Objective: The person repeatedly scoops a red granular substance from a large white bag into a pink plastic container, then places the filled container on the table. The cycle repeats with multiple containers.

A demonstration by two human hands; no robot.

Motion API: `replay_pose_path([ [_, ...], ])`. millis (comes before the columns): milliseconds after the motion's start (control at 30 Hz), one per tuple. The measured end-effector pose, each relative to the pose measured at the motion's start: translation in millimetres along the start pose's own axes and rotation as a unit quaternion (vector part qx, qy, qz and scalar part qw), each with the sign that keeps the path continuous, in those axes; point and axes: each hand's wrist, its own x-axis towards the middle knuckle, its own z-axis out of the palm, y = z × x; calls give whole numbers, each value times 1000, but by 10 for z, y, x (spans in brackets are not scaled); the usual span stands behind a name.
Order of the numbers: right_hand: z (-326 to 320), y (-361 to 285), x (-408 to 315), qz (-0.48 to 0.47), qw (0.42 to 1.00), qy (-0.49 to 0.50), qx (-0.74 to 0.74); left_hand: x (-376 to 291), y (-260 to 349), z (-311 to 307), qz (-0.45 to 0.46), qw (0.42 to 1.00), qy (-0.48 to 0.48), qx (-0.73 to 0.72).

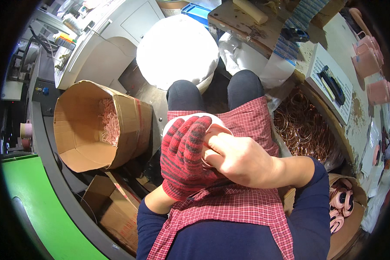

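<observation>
My left hand (187, 152) wears a red and black striped knit glove and is wrapped around a pale pink, rounded plastic part (223, 124) above my lap. Bare and curled, my right hand (247, 159) grips the near right side of the same part, its fingertips tucked out of sight at the opening. Much of the part is hidden behind the glove and fingers. Under both hands lies a red checked apron (243, 118).
An open cardboard box (81, 130) at left holds thin pink plastic scraps (110, 126). Ahead stands a bulging white sack (177, 52). Coppery ring-shaped scraps (304, 126) fill a bag at right. Pink pots (367, 60) stand on the worktable (357, 107); pink parts (341, 201) lie in another box.
</observation>
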Motion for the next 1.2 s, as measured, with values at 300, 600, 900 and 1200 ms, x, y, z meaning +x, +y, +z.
replay_pose_path([
  [300,-205,360,-71,19,978,-105,178,228,53,96,102,992,39,63],
  [600,-1200,1691,-1264,325,856,238,-324,729,-181,-333,191,964,-177,57],
  [900,-1139,1782,-2264,404,799,230,-382,1070,-241,-190,355,919,-165,51],
  [1200,-2096,1644,-2818,553,736,386,-61,1371,-532,-332,41,991,-125,-7],
])
